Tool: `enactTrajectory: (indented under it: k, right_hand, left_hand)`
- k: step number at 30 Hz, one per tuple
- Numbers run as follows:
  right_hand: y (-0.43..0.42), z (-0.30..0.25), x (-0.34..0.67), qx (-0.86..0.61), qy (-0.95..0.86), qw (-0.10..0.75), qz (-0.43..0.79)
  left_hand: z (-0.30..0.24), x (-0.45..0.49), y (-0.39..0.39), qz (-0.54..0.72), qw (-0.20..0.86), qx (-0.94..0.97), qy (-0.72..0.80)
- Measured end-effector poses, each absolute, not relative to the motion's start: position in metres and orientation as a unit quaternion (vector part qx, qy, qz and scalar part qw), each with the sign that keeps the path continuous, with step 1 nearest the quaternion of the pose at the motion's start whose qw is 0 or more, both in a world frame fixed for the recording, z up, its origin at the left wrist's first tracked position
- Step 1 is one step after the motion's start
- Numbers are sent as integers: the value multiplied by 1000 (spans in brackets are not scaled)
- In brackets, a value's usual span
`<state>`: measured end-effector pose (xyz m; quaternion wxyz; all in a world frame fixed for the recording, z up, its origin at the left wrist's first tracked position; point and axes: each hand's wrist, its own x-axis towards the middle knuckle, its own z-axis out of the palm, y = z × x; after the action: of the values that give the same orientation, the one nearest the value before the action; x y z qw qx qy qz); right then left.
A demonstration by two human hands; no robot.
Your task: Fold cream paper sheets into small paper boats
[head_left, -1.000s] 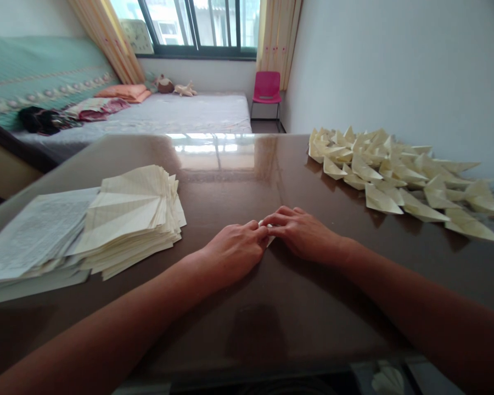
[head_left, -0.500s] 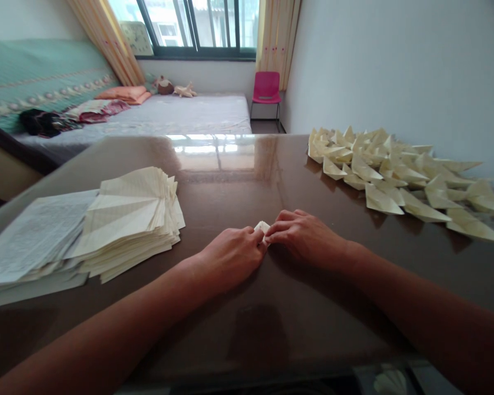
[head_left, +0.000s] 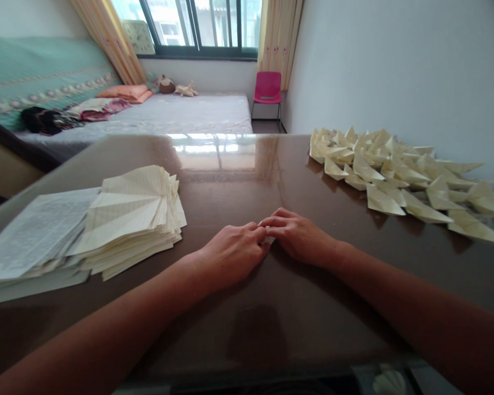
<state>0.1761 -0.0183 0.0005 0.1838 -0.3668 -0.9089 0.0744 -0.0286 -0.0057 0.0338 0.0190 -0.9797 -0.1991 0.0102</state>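
Between my two hands is a small folded piece of paper [head_left: 270,240], pale and mostly covered by fingers, so its shape is hidden. My left hand [head_left: 239,249] is closed on its left side, fingers curled and resting low over the brown table [head_left: 226,203]. From the right, my right hand [head_left: 298,235] pinches the same paper, its fingers reaching across to touch the left fingertips. To the right lie many cream folded paper boats [head_left: 385,198]. On the left is a stack of creased cream sheets [head_left: 127,206].
Printed sheets [head_left: 37,230] lie beside the cream stack at the table's left. Past the far table edge are a bed [head_left: 201,112] and a pink chair [head_left: 267,88]. A white wall [head_left: 395,66] runs along the right, behind the boats.
My right hand has shifted slightly left, its fingers now lying over the top of the paper and meeting my left fingers. Less of the paper shows. My left hand has barely moved.
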Motion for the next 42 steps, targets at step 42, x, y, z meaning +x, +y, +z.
enactTrajectory:
  k: [42]
  right_hand:
    - [-14, 3, 178, -476, -732, 300, 384]
  left_hand:
    - [4, -31, 22, -111, -153, -911, -366]
